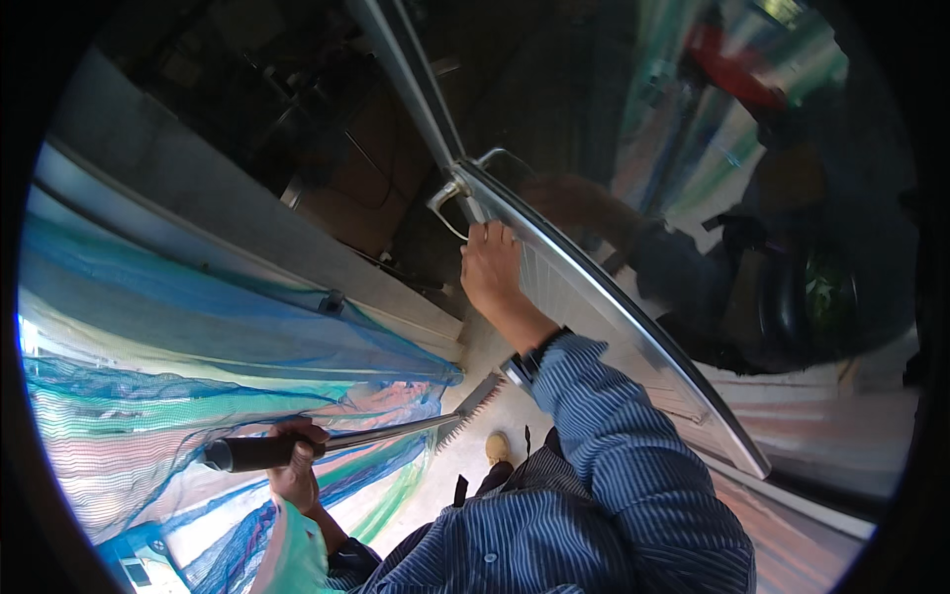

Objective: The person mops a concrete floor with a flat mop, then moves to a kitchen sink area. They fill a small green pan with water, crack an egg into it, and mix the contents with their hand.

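My left hand (297, 464) is closed round the dark grip of a pruning saw (393, 434) with a metal shaft. Its toothed blade (469, 414) points up and right, towards my right forearm. My right hand (491, 267) has its fingers curled at the end of the metal lever handle (443, 210) on a glass door (579, 289) with a metal frame; the fingertips are partly hidden. The door stands ajar, with a dark opening on its left.
Striped mesh netting (148, 416) hangs on my left, close round my left hand. A pale door jamb or wall edge (415, 312) runs beside the opening. The glass shows reflections. My shoe (498, 448) is on the pale floor (471, 460).
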{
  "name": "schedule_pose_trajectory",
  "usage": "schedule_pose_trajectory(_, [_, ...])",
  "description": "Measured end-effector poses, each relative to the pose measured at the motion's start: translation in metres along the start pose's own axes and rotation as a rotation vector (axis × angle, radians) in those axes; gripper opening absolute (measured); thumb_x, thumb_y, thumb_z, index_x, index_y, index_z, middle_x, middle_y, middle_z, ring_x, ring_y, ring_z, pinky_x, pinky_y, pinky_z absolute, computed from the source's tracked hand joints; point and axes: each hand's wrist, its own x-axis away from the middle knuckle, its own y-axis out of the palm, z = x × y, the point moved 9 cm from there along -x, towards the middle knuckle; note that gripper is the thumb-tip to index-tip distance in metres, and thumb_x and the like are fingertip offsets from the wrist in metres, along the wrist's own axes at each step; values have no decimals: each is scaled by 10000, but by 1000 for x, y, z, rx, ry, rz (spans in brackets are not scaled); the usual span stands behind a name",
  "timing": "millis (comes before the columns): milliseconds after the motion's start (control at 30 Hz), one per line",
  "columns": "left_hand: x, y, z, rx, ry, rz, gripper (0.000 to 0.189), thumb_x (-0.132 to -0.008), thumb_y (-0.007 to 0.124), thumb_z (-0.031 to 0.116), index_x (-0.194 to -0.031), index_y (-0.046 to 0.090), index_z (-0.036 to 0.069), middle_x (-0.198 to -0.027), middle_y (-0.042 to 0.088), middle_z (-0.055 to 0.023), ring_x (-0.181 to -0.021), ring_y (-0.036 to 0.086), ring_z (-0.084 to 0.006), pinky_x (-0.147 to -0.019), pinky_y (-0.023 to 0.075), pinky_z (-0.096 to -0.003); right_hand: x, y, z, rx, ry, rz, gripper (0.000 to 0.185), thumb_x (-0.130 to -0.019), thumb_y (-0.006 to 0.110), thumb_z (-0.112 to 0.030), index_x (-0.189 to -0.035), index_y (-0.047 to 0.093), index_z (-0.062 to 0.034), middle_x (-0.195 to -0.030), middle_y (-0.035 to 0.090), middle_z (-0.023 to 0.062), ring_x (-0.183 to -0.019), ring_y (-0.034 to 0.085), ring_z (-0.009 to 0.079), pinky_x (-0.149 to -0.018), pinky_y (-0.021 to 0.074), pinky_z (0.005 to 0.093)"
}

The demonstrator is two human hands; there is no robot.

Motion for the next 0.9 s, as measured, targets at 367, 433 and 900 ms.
schedule_pose_trajectory(367, [-72,6,-15,47,259,-15,329,-921,627,333,-1058,614,35,-1256,589,-213,-1147,605,-320,-766,548,-278,230,165,-157,-1610,1369,-1118,400,-830,727,-415,-940,622,-45,-737,670,94,-659,686,199,-554,574,305])
schedule_pose_trajectory(433, [-83,-6,-35,74,242,-83,331,-893,670,317,-1036,613,23,-1146,638,-193,-1113,621,-316,-859,533,-369,235,215,-171,-1775,1412,-1102,332,-828,738,-366,-900,620,-65,-734,660,76,-662,674,184,-587,575,291])
schedule_pose_trajectory(900, [-243,-341,-80,98,349,41,500,-946,574,408,-1262,521,25,-855,608,-36,-725,554,-98,-631,435,-197,111,415,-155,-1622,1786,-1181,164,-913,515,-120,-771,490,-40,-632,512,92,-541,525,234,-557,498,409])
